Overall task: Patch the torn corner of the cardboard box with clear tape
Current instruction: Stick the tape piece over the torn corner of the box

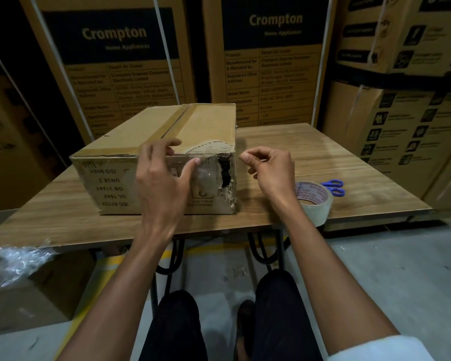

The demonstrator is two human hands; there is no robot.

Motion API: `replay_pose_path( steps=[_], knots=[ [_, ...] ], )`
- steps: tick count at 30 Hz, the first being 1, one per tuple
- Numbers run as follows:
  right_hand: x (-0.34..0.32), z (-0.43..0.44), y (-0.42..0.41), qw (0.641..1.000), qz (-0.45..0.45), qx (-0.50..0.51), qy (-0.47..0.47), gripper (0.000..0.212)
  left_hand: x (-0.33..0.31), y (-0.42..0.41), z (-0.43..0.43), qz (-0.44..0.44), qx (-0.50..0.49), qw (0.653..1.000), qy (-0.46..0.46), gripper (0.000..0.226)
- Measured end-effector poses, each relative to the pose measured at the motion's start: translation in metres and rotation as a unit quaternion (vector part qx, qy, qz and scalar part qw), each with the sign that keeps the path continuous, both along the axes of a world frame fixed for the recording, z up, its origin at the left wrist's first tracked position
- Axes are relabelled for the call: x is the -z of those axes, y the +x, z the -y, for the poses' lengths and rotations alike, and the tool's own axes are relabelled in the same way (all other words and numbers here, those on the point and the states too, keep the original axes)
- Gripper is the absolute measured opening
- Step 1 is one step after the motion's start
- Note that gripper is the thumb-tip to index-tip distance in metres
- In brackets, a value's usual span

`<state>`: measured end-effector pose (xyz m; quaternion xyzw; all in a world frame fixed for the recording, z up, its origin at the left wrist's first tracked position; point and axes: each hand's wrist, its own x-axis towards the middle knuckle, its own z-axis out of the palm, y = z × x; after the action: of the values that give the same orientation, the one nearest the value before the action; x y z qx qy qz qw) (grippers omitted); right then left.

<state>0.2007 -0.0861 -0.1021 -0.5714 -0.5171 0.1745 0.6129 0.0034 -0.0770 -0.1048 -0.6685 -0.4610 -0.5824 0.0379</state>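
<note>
Head view: brown cardboard box (pixel 130 142) at centre frame on the wood-grain table (pixel 323 152), torn corner (pixel 225 175) at the right end of its near face, tear running top to bottom, shiny clear tape (pixel 206 175) partly across it. Left hand (pixel 164 175) spread just left of the tear, thumb pressing the near face, fingers over the top edge. Right hand (pixel 268 168) just right of the corner, off the box, thumb and forefinger pinched together, unclear whether on a tape end.
</note>
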Motion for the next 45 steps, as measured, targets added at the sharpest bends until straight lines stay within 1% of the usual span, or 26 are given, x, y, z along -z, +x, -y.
replay_pose_path(
  steps=[2, 3, 4, 6, 8, 12, 15, 18, 21, 25, 30, 35, 37, 41, 45],
  knots=[
    [0.000, -0.001, 0.001, 1.000, 0.008, -0.004, -0.001, 0.008, -0.002, 0.004, -0.001, -0.087, 0.022, 0.996, 0.022, 0.052],
    [0.000, -0.002, 0.001, 1.000, 0.013, -0.005, -0.001, 0.008, -0.002, 0.006, -0.003, -0.127, 0.037, 0.991, 0.012, 0.058],
    [0.000, -0.003, 0.002, 1.000, 0.018, -0.005, 0.000, 0.007, -0.002, 0.007, -0.005, -0.156, 0.050, 0.987, -0.004, 0.062],
    [0.000, -0.004, 0.003, 1.000, 0.026, -0.004, 0.000, 0.007, 0.000, 0.005, -0.012, -0.176, 0.061, 0.982, -0.018, 0.061],
    [0.002, -0.006, 0.003, 1.000, 0.030, -0.004, 0.002, 0.008, 0.005, 0.002, -0.017, -0.174, 0.061, 0.983, -0.007, 0.055],
    [0.004, -0.009, 0.001, 1.000, 0.025, -0.007, 0.013, 0.009, 0.009, -0.001, -0.024, -0.163, 0.068, 0.984, 0.024, 0.048],
    [0.004, -0.012, -0.001, 1.000, 0.001, -0.008, 0.013, 0.010, 0.012, 0.000, -0.024, -0.148, 0.068, 0.986, 0.039, 0.044],
    [0.003, -0.016, -0.001, 0.999, -0.033, -0.012, 0.018, 0.011, 0.012, 0.001, -0.023, -0.135, 0.072, 0.988, 0.034, 0.041],
    [0.001, -0.020, -0.003, 0.999, -0.035, -0.011, 0.011, 0.010, 0.011, 0.000, -0.024, -0.132, 0.075, 0.988, 0.029, 0.039],
    [-0.001, -0.026, -0.003, 0.998, -0.054, -0.015, -0.002, 0.010, 0.009, -0.001, -0.024, -0.114, 0.090, 0.989, 0.024, 0.029],
    [-0.006, -0.030, -0.003, 0.997, -0.058, -0.042, -0.032, 0.016, 0.005, 0.004, -0.020, -0.075, 0.090, 0.993, 0.016, 0.027],
    [-0.003, -0.033, -0.005, 0.991, -0.109, -0.067, -0.045, 0.018, 0.004, 0.005, -0.018, -0.067, 0.089, 0.994, 0.007, 0.023],
    [-0.001, -0.035, -0.008, 0.989, -0.126, -0.059, -0.049, 0.015, 0.003, 0.005, -0.018, -0.068, 0.088, 0.994, 0.008, 0.022],
    [0.004, -0.037, -0.012, 0.991, -0.128, -0.017, -0.039, 0.010, 0.004, 0.006, -0.019, -0.071, 0.084, 0.994, 0.014, 0.023],
    [0.005, -0.037, -0.019, 0.988, -0.144, 0.007, -0.048, 0.007, 0.006, 0.006, -0.020, -0.066, 0.084, 0.994, 0.019, 0.020]
  ],
)
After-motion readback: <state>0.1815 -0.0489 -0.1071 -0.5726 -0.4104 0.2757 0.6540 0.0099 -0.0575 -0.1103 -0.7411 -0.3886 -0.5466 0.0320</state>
